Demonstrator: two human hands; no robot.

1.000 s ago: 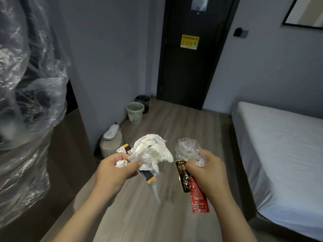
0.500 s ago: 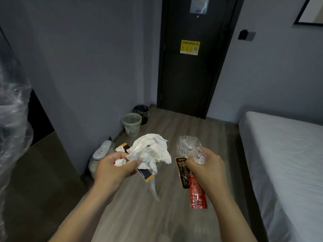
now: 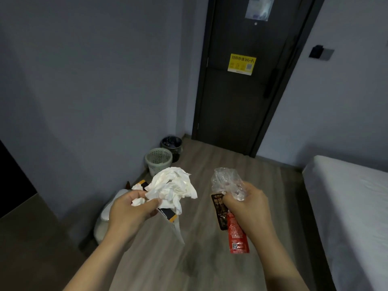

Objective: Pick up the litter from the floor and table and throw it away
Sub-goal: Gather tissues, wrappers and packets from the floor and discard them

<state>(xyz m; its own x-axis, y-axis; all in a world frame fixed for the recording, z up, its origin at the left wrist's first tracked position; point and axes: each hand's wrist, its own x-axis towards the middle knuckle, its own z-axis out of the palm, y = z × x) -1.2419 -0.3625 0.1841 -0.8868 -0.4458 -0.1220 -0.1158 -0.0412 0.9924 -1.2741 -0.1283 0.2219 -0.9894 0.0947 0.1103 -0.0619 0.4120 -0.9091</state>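
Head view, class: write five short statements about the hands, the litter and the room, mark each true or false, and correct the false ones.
1. The left hand grips a crumpled white tissue. True.
2. The right hand holds nothing. False: it grips crumpled clear plastic and a red packet.
3. A pale bin and a dark bin stand side by side on the floor by the wall. True.
4. The door stands open. False: it is closed.
5. The bed is on the left of the view. False: it is on the right.
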